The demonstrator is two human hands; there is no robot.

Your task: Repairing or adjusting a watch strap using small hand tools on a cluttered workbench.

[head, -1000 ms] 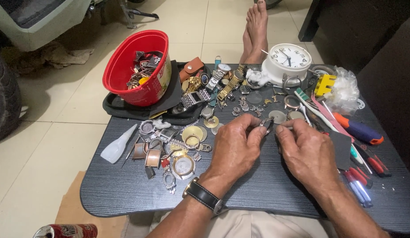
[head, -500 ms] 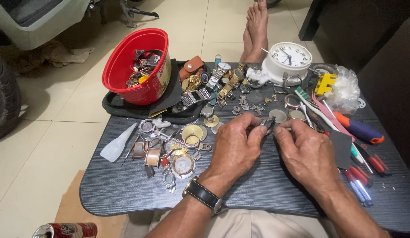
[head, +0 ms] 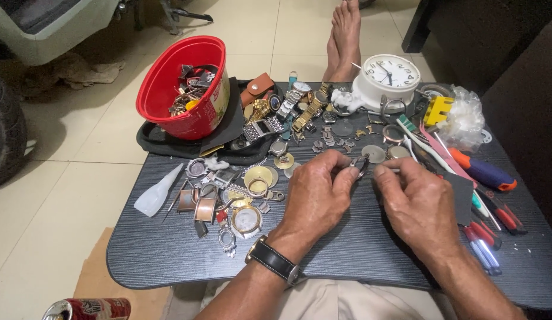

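Note:
My left hand (head: 316, 195), with a black-strapped wristwatch (head: 273, 261) on its wrist, pinches a small round metal watch case (head: 360, 166) between thumb and fingers above the dark table (head: 169, 255). My right hand (head: 417, 204) is closed just to the right of it, its fingertips meeting the same small part; what it grips is hidden by the fingers. Loose watch cases, rings and bracelet pieces (head: 228, 198) lie scattered to the left of my left hand.
A red plastic tub (head: 184, 89) of parts sits at the back left on a black cloth. A white clock (head: 387, 80) stands at the back. Screwdrivers and a toothbrush (head: 483, 189) lie at the right. A white glue bottle (head: 157, 192) lies at the left. A bare foot (head: 345, 35) rests beyond the table.
Both hands have stayed together over the table's middle, with only slight shifts of the fingers around the small watch case.

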